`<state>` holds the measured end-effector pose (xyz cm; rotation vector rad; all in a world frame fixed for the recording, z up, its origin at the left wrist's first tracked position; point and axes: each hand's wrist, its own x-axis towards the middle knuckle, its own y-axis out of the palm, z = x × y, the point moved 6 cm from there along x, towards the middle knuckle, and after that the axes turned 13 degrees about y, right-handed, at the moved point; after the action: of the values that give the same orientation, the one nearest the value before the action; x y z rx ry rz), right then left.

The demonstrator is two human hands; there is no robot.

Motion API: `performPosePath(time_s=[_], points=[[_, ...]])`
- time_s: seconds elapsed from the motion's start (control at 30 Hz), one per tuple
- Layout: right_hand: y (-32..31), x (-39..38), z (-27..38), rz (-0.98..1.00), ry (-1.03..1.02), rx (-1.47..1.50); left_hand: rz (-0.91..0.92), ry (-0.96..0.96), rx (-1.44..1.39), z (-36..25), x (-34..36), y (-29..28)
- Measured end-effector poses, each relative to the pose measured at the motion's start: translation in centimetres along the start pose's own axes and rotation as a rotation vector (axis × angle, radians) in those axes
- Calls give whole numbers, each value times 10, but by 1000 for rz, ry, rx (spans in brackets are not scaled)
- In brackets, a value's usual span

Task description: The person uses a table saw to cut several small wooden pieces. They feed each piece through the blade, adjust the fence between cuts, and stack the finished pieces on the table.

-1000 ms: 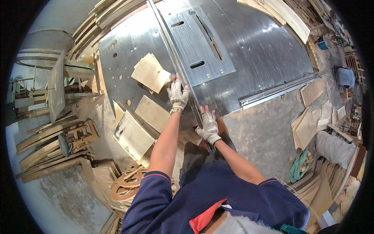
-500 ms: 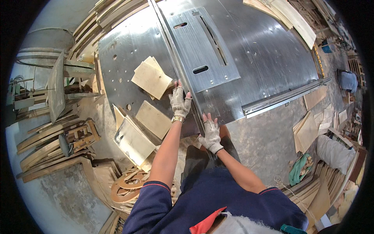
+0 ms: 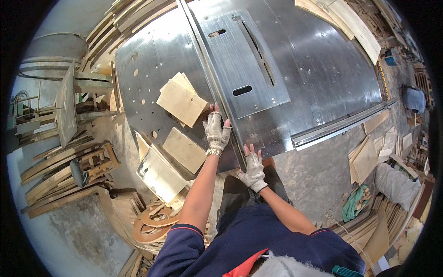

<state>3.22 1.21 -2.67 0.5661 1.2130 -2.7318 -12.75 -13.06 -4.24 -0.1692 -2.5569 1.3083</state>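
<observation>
Both my hands wear grey fingerless gloves and rest at the metal fence [image 3: 208, 69] that runs across the saw table [image 3: 318, 69]. My left hand [image 3: 217, 131] lies along the fence's left side, its fingers stretched out and holding nothing. Closer to my body, my right hand [image 3: 253, 172] is at the fence's near end, fingers extended over the table's front edge, with nothing in its grip. Left of my left hand are a small stack of thin wooden boards [image 3: 182, 100] and a single rectangular board [image 3: 184, 150]. A slotted metal insert plate [image 3: 235, 60] sits right of the fence.
A metal rail [image 3: 341, 125] borders the table's near right edge. More boards lean at lower left [image 3: 161, 175], near curved wooden pieces [image 3: 157, 221]. Thin panels [image 3: 364, 159] and a green cloth [image 3: 356, 203] lie on the right. Long planks [image 3: 355, 27] rest at the far right.
The view has shifted slightly, so the table and boards appear a little lower and to the right. Both hands keep nearly the same places along the fence.
</observation>
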Motion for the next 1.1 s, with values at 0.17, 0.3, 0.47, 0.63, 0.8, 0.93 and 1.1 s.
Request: performPosePath(time_s=[0.17,0.3,0.47,0.63,0.8,0.93,1.1], points=[[-2,-1,-1,0,16,18,14,-19,-32,1,0,1],[-3,-3,0,-39,-7,31,-9,1,-13,0,0,0],[1,-10,-6,-52,-4,20,-15,-25,-73,1,2,-1],[4,-18,-11,-41,-5,15,-59,-231,-71,-14,8,11],[4,-21,-10,-56,-16,-11,-2,-303,-129,-18,3,28],[9,-23,-17,13,9,-16,-29,-253,-92,-11,4,31],[7,-27,-17,-14,-4,57,-67,-288,-181,-7,6,31]])
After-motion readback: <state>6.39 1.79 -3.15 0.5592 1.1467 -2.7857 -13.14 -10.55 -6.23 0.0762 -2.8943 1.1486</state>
